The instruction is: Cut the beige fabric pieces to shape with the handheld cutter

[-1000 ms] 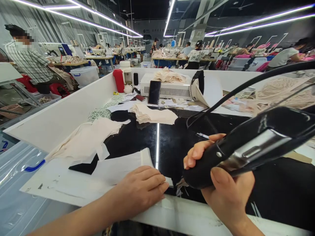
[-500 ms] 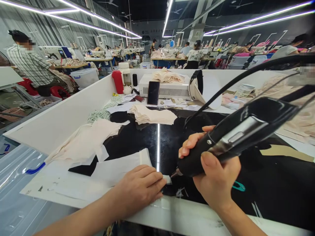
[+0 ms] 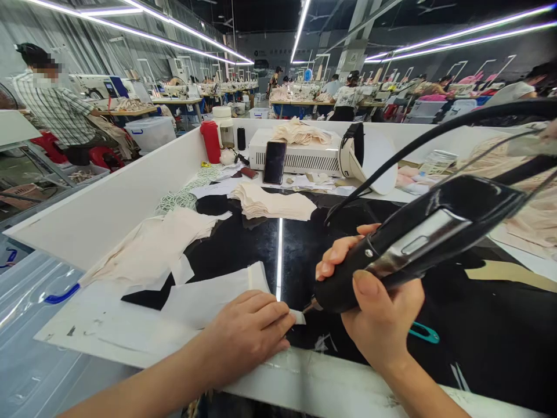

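My right hand [image 3: 383, 316] wraps round a black corded handheld power tool [image 3: 413, 244] with a silver lever along its side. The tool's pointed metal tip [image 3: 312, 306] is at the end of a narrow white strip [image 3: 298, 317]; whether they touch I cannot tell. Fingers laid flat and close together, my left hand [image 3: 250, 328] presses on that strip and the near edge of a white fabric piece [image 3: 213, 295]. Its thumb is hidden. Under the tool lies the glossy black work surface [image 3: 243, 249].
Stacked cream fabric pieces [image 3: 274, 203] lie farther back, with more cream fabric [image 3: 152, 244] at left. Small teal snips [image 3: 424, 332] rest right of my hand. A phone [image 3: 274, 162] leans on a white vented box [image 3: 300, 152]. The tool's black cable [image 3: 418, 139] arches rightward.
The view has shifted slightly. Both hands keep nearly the same pose, and the tool's tip stays by the end of the white strip.
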A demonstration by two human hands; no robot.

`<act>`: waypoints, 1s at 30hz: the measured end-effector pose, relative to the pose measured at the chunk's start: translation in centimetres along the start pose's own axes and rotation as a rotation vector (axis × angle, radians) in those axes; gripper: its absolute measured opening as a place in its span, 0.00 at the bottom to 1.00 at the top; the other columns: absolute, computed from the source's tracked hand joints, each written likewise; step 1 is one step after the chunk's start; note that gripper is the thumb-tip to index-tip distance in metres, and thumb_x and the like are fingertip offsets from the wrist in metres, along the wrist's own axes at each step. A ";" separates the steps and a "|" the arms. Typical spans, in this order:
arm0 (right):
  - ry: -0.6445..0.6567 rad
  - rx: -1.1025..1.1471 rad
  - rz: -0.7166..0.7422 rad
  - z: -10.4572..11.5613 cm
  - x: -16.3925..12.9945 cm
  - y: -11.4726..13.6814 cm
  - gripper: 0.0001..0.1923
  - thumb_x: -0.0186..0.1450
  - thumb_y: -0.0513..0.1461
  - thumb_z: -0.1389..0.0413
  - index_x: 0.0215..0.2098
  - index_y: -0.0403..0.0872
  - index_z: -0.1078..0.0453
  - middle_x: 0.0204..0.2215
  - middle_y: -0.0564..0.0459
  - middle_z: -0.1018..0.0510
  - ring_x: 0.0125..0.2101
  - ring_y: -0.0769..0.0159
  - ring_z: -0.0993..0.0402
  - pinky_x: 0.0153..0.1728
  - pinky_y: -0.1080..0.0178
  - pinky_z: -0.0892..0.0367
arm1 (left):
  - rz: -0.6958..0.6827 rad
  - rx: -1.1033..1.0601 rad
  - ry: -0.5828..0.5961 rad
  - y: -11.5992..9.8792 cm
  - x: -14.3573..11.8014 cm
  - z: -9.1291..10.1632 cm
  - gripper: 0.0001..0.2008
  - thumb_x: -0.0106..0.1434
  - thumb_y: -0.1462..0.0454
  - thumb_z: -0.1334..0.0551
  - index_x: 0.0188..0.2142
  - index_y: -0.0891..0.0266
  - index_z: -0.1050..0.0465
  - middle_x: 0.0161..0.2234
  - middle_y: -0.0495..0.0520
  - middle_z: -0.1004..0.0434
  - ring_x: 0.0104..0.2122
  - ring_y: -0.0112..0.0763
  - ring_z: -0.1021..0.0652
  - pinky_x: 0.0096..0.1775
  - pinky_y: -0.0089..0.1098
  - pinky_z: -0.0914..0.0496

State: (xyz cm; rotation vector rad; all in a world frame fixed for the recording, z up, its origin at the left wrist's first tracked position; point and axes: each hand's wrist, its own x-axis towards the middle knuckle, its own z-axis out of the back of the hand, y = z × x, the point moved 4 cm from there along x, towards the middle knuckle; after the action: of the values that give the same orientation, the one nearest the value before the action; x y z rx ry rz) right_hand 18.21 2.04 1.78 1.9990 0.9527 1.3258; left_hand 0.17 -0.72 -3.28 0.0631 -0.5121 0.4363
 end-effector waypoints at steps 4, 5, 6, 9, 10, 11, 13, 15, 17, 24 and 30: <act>0.006 0.003 0.005 0.0 0.0 0.0 0.21 0.66 0.46 0.29 0.53 0.54 0.30 0.33 0.59 0.21 0.27 0.67 0.23 0.29 0.62 0.25 | 0.004 0.001 -0.008 0.1 -0.1 0.0 0.15 0.83 0.60 0.47 0.55 0.66 0.25 0.47 0.54 0.17 0.46 0.39 0.19 0.50 0.40 0.24; 0.010 0.003 0.005 0.0 0.0 -0.1 0.21 0.66 0.46 0.29 0.53 0.54 0.30 0.33 0.59 0.21 0.27 0.67 0.24 0.29 0.62 0.25 | 0.004 0.001 -0.008 0.2 -0.1 -0.1 0.15 0.83 0.60 0.47 0.55 0.66 0.25 0.47 0.54 0.17 0.46 0.39 0.19 0.50 0.40 0.24; 0.011 0.001 0.003 0.0 0.0 -0.2 0.21 0.66 0.46 0.29 0.53 0.54 0.30 0.33 0.59 0.21 0.27 0.67 0.24 0.28 0.62 0.25 | 0.005 0.001 -0.006 0.2 -0.1 -0.1 0.16 0.83 0.59 0.47 0.55 0.66 0.25 0.47 0.54 0.17 0.46 0.39 0.19 0.50 0.40 0.24; -0.002 -0.004 -0.006 0.0 0.0 -0.2 0.22 0.66 0.47 0.29 0.52 0.54 0.30 0.33 0.59 0.21 0.27 0.67 0.24 0.28 0.61 0.26 | 0.009 0.003 0.002 0.3 -0.3 -0.2 0.16 0.83 0.59 0.47 0.55 0.66 0.25 0.47 0.54 0.17 0.47 0.40 0.19 0.49 0.40 0.25; -0.011 -0.006 -0.009 0.0 0.0 -0.2 0.22 0.66 0.47 0.29 0.52 0.54 0.30 0.33 0.59 0.21 0.27 0.67 0.24 0.28 0.61 0.26 | 0.006 0.005 0.003 0.3 -0.3 -0.3 0.16 0.83 0.59 0.47 0.55 0.66 0.25 0.47 0.54 0.17 0.47 0.40 0.19 0.49 0.40 0.25; -0.021 -0.008 -0.009 0.0 0.1 -0.1 0.22 0.66 0.47 0.29 0.52 0.54 0.30 0.33 0.59 0.21 0.27 0.67 0.24 0.28 0.61 0.25 | 0.004 0.006 0.002 0.3 -0.4 -0.3 0.15 0.83 0.59 0.46 0.54 0.66 0.25 0.47 0.54 0.17 0.46 0.40 0.19 0.49 0.40 0.25; -0.037 -0.009 -0.004 0.0 0.2 0.0 0.22 0.65 0.47 0.29 0.52 0.53 0.30 0.32 0.59 0.21 0.27 0.67 0.24 0.29 0.61 0.25 | -0.004 0.007 -0.002 0.3 -0.4 -0.3 0.15 0.83 0.59 0.46 0.54 0.66 0.25 0.47 0.54 0.17 0.46 0.39 0.19 0.49 0.40 0.25; -0.044 -0.006 0.003 -0.1 0.2 0.2 0.22 0.65 0.47 0.29 0.52 0.53 0.29 0.32 0.59 0.21 0.28 0.67 0.24 0.30 0.61 0.25 | -0.007 0.009 -0.004 0.3 -0.5 -0.4 0.14 0.82 0.59 0.45 0.55 0.66 0.25 0.48 0.54 0.17 0.47 0.39 0.19 0.49 0.40 0.25; -0.036 0.003 -0.001 -0.2 0.2 0.1 0.22 0.65 0.47 0.29 0.52 0.53 0.29 0.33 0.59 0.21 0.27 0.67 0.24 0.29 0.61 0.25 | -0.006 0.010 0.000 0.3 -0.5 -0.4 0.14 0.82 0.59 0.45 0.55 0.66 0.25 0.48 0.55 0.17 0.47 0.40 0.19 0.50 0.40 0.25; -0.009 0.001 -0.014 -0.1 -0.2 -0.4 0.21 0.67 0.45 0.30 0.53 0.54 0.30 0.33 0.59 0.21 0.28 0.67 0.23 0.29 0.61 0.25 | -0.001 0.020 0.009 0.3 -0.5 -0.5 0.15 0.82 0.59 0.45 0.56 0.66 0.25 0.48 0.54 0.17 0.47 0.40 0.20 0.49 0.40 0.25; -0.023 0.006 -0.003 -0.1 0.1 -0.2 0.21 0.66 0.46 0.29 0.52 0.53 0.30 0.33 0.59 0.21 0.28 0.68 0.23 0.29 0.62 0.25 | -0.004 0.027 0.002 0.3 -0.3 -0.5 0.17 0.83 0.59 0.47 0.55 0.66 0.24 0.48 0.54 0.17 0.46 0.39 0.20 0.48 0.39 0.25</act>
State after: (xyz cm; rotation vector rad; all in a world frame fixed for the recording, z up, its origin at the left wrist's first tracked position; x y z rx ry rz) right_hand 18.08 2.24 1.68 2.0124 0.9492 1.2967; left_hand 0.01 -0.44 -3.83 0.0892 -0.5039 0.4390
